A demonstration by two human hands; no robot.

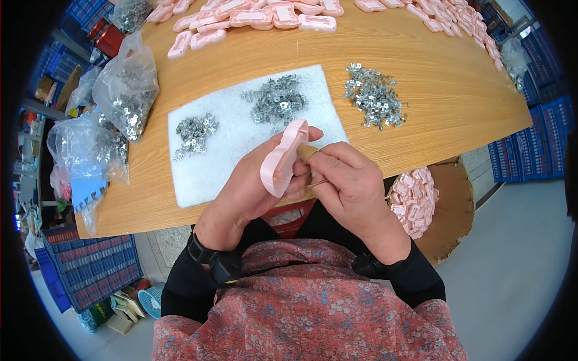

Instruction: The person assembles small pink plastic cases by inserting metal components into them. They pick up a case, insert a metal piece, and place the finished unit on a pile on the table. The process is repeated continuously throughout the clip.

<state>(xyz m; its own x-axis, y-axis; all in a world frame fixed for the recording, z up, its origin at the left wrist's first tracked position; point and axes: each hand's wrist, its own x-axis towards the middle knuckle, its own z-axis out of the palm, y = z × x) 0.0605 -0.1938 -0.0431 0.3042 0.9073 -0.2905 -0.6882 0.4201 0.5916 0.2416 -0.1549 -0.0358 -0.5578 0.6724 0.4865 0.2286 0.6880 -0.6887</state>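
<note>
My left hand (245, 182) is closed round a pale pink plastic shell (277, 167), tilted up on its side with its hollow facing right. Close against that hollow, my right hand (352, 183) is closed in a pinch. A tan piece (307, 152), perhaps a finger cover, shows at its fingertips; what they hold is too small to make out. Beyond my hands lies a white foam sheet (232, 108) bearing a larger heap of small metal clips (278, 101) and a smaller heap (195, 133). Another clip heap (376, 96) sits on bare wood to the right.
Many pink shells (259, 17) lie along the far side of the wooden table (433, 90), more (457, 18) at far right. Clear bags of metal parts (127, 90) crowd the left edge. Below the right edge stands a carton (454, 210) of pink pieces. Blue crates (90, 265) stand lower left.
</note>
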